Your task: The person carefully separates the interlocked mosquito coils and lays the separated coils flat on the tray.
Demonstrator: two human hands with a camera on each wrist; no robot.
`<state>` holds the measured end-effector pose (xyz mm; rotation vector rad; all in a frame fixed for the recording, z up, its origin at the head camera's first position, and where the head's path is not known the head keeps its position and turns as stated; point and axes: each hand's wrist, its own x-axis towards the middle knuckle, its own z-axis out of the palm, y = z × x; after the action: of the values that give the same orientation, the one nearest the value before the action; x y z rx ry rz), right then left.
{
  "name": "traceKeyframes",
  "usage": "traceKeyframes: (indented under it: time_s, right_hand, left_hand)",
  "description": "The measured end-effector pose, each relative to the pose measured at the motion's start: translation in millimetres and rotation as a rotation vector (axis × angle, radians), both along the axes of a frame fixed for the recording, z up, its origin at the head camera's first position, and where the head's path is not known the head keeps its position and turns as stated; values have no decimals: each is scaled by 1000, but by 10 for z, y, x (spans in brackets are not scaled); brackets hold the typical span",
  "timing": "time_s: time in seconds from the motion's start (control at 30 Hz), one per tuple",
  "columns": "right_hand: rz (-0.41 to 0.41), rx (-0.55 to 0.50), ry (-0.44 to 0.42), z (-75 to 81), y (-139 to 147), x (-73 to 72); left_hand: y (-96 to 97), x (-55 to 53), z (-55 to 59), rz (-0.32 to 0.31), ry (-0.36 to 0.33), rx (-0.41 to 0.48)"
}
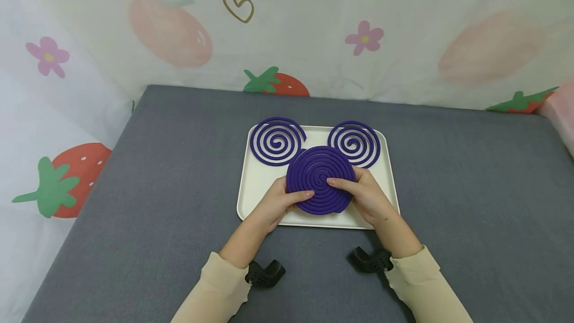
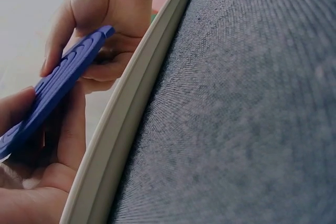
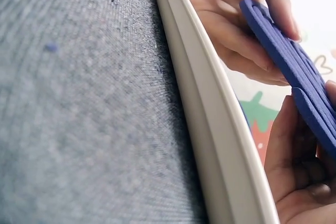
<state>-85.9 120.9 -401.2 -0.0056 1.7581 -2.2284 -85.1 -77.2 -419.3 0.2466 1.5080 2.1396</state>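
Observation:
A round purple mosquito coil (image 1: 316,168), its spiral rings packed tightly as in a nested pair, is held tilted above a white tray (image 1: 260,188). My left hand (image 1: 279,202) grips its left edge, thumb on the upper face and fingers beneath. From the other side my right hand (image 1: 370,197) holds it, thumb near the spiral's centre. Both wrist views show the coil (image 2: 63,80) edge-on between thumbs and fingers. Two loose-ringed single purple coils lie at the tray's back: a left coil (image 1: 269,158) and a right coil (image 1: 375,146), partly overlapped in view by the held one.
The tray sits on a grey cloth-covered table (image 1: 179,188). A white curtain (image 1: 314,9) printed with strawberries and flowers hangs behind and at the left. A tiny blue crumb (image 3: 51,47) lies on the cloth in the right wrist view. Black wrist mounts (image 1: 266,274) sit at both cuffs.

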Motion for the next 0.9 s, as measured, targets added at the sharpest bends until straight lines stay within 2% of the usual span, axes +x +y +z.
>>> traceKeyframes:
  time_s: [0.5, 0.9]
  right_hand:
    - [21, 18, 18, -21, -6, -3]
    - [-17, 45, 42, -63, -16, -13]
  left_hand:
    - [13, -7, -31, 17, -15, 1]
    - [2, -13, -36, 4, 0, -3]
